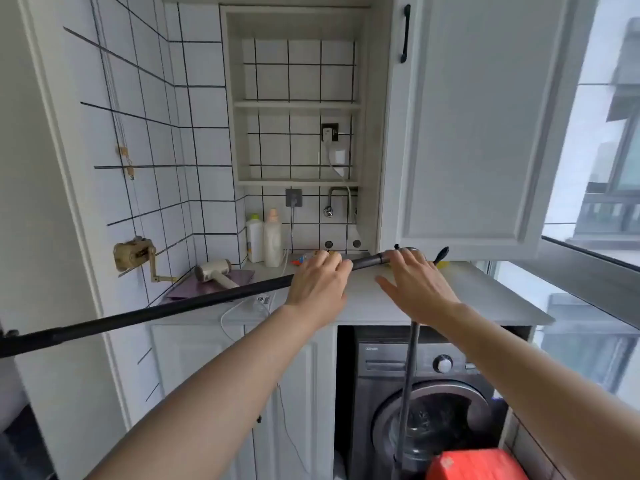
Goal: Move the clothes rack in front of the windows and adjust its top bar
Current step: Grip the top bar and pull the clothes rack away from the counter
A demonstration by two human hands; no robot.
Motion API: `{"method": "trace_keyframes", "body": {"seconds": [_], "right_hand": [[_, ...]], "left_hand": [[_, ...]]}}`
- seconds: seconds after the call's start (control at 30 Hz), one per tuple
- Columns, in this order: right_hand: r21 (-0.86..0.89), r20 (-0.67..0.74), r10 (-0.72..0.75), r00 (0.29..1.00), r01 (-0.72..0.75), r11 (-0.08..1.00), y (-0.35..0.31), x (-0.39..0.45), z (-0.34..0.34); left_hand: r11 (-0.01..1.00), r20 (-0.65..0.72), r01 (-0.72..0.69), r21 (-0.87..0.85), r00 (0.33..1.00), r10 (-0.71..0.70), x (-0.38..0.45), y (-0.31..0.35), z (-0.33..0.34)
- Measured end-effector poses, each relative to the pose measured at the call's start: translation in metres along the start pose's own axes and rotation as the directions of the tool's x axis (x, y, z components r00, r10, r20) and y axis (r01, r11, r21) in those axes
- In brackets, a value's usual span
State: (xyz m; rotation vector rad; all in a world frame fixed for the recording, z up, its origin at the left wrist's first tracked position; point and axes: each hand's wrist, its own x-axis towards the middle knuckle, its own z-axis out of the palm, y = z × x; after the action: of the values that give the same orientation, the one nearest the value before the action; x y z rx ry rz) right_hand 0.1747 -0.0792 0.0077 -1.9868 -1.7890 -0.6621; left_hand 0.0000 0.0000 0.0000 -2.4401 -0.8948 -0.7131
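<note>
The clothes rack's black top bar (156, 311) runs from the lower left edge up to the right, ending at a grey joint near the wall cabinet. Its right upright pole (408, 382) drops down in front of the washing machine. My left hand (320, 280) is curled around the bar close to its right end. My right hand (417, 282) lies over the corner joint with fingers spread, palm down on it. A black knob (442, 253) sticks out just past the right hand. The windows (602, 168) are at the right.
A white countertop (485, 299) sits behind the bar with a hair dryer (216, 271), two bottles (265, 240) and cables. An open white cabinet door (478, 126) hangs above. The washing machine (436, 393) is below, a red box (474, 465) at the bottom.
</note>
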Motion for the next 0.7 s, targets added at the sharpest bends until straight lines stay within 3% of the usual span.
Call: {"method": "trace_keyframes", "body": {"seconds": [0.37, 0.47, 0.7], "right_hand": [[0.011, 0.132, 0.058, 0.989, -0.060, 0.998, 0.048, 0.078, 0.050], [0.012, 0.158, 0.077, 0.984, -0.080, 0.997, 0.055, 0.080, 0.060], [-0.023, 0.049, -0.029, 0.998, 0.030, 0.999, 0.051, 0.072, 0.063]], "left_hand": [[0.997, 0.121, 0.075, 0.036, 0.989, -0.079, 0.069, 0.001, 0.057], [0.995, 0.082, 0.092, 0.026, 0.992, -0.094, 0.070, -0.002, 0.067], [0.991, -0.036, 0.047, 0.129, 0.998, -0.042, 0.056, -0.011, 0.064]]}}
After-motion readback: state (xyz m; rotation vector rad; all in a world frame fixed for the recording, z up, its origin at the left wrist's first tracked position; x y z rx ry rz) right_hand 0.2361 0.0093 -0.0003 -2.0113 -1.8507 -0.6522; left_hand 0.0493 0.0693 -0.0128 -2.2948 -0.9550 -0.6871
